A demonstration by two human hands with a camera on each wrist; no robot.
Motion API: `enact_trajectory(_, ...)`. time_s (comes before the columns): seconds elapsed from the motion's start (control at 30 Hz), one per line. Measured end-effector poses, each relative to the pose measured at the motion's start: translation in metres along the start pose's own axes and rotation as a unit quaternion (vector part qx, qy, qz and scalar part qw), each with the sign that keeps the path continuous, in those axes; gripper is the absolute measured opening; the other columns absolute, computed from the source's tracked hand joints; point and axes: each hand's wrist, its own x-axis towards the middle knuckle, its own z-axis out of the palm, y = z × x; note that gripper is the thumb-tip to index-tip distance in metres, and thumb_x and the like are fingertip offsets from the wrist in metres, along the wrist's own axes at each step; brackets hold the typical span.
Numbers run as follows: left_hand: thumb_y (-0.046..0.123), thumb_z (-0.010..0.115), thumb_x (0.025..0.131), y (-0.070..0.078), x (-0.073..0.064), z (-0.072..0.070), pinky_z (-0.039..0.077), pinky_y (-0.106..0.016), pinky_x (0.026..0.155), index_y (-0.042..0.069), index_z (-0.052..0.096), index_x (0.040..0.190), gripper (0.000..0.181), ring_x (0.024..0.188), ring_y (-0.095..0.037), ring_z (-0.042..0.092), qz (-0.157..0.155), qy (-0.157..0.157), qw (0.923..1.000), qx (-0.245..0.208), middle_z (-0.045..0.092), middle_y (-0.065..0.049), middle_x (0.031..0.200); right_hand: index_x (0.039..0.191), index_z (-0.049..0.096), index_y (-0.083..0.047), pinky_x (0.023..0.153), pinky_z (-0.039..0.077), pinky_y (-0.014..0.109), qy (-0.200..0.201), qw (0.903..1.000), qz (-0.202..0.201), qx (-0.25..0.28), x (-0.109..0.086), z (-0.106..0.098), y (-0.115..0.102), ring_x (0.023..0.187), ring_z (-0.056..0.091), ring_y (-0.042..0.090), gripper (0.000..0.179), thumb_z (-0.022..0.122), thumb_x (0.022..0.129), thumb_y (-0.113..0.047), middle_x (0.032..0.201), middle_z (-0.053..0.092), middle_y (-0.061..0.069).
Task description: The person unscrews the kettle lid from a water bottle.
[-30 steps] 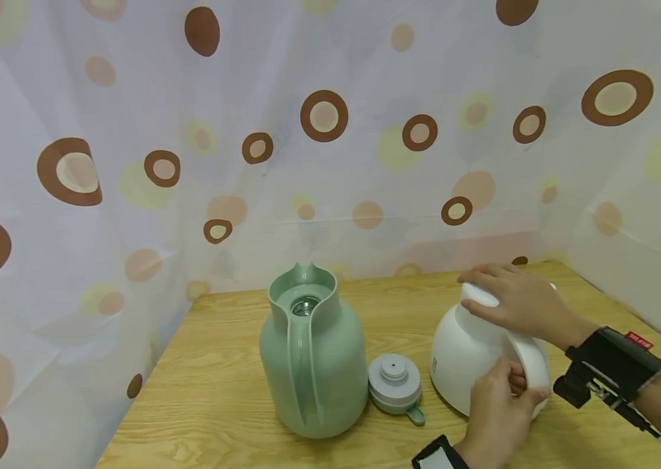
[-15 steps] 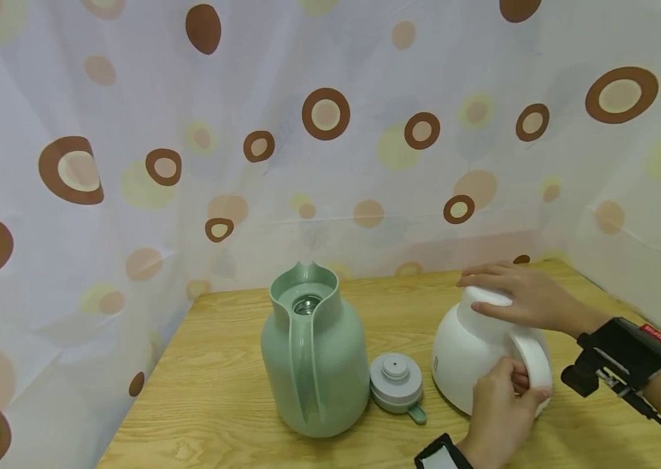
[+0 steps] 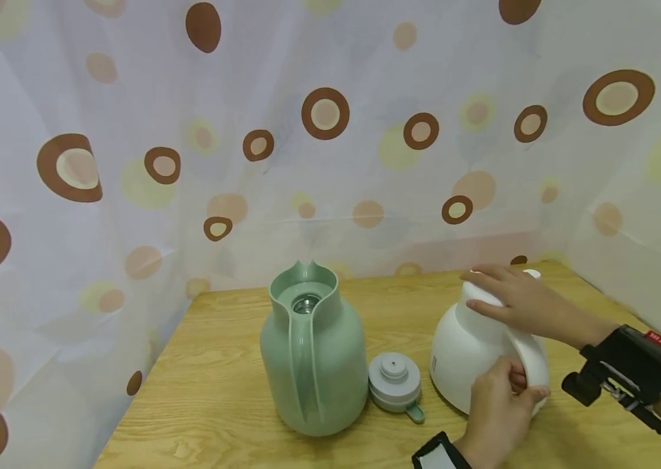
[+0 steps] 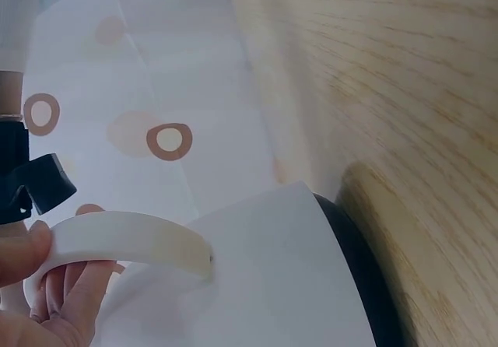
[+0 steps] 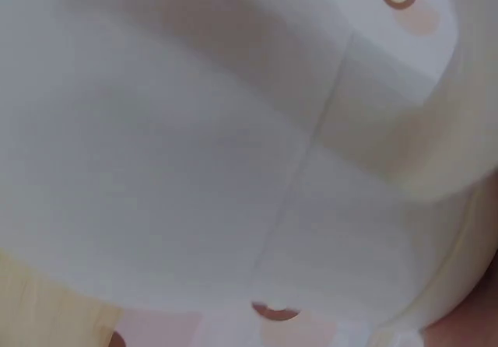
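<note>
A white thermos jug [image 3: 467, 355] stands upright at the right of the table, its handle toward me. My left hand [image 3: 497, 410] grips that handle [image 4: 132, 240], thumb on one side and curled fingers passing through the loop. Over the jug's top, my right hand [image 3: 520, 299] holds the lid, with the thumb on the near side and the fingers on the far side. The palm hides most of the lid; a white tab [image 3: 532, 273] sticks out behind the knuckles. In the right wrist view, the jug's white body [image 5: 156, 168] fills most of the picture.
Left of the white jug stands a green thermos jug [image 3: 315, 371] with an uncovered mouth. Between the jugs, a grey stopper lid [image 3: 394, 384] with a green tab lies on the wooden table [image 3: 207, 391]. A dotted curtain [image 3: 365, 169] closes off the back and sides.
The right hand and wrist have turned slightly about the white jug's top, the wrist shifting right. The white tab, hidden half a second ago, shows again. The left hand stays on the handle.
</note>
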Motion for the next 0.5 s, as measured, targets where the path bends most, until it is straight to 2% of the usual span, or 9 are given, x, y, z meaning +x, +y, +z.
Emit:
enact_trajectory(0.13,0.017,0.074,0.078,-0.001,0.002,-0.002,0.036,-0.004,0.060,0.014,0.056,0.086,0.020,0.069,0.009,0.048,0.011,0.006,0.9999,0.002,0.051,0.018,0.075,0.124,0.055,-0.007,0.080,0.041,0.057,0.013,0.9985,-0.049,0.022,0.002,0.001,0.012,0.110,0.047,0.039,0.045,0.066,0.085,-0.027,0.124,0.049,0.017)
enact_trajectory(0.27,0.017,0.074,0.078,-0.001,0.001,-0.002,0.035,-0.004,0.060,0.014,0.056,0.085,0.020,0.068,0.009,0.048,0.014,0.005,0.9999,0.002,0.051,0.017,0.074,0.124,0.055,-0.014,0.076,0.043,0.055,0.015,0.9971,-0.067,0.034,0.001,0.001,0.018,0.108,0.049,0.035,0.044,0.068,0.083,-0.026,0.125,0.049,0.012)
enact_trajectory(0.37,0.016,0.074,0.077,0.000,0.001,-0.001,0.036,-0.005,0.060,0.014,0.056,0.085,0.020,0.068,0.009,0.048,0.002,0.002,1.0000,-0.008,0.051,0.018,0.074,0.126,0.054,-0.013,0.079,0.041,0.058,-0.002,0.9988,-0.039,0.031,0.000,-0.003,0.012,0.111,0.047,0.038,0.046,0.067,0.084,-0.028,0.128,0.048,0.014)
enact_trajectory(0.5,0.014,0.075,0.077,-0.001,0.002,0.000,0.037,-0.005,0.060,0.014,0.056,0.084,0.020,0.068,0.009,0.048,-0.007,0.000,0.9999,-0.013,0.051,0.018,0.073,0.128,0.051,-0.004,0.082,0.037,0.062,-0.035,0.9988,0.034,-0.009,-0.002,-0.012,-0.005,0.111,0.043,0.047,0.053,0.063,0.086,-0.036,0.128,0.045,0.022)
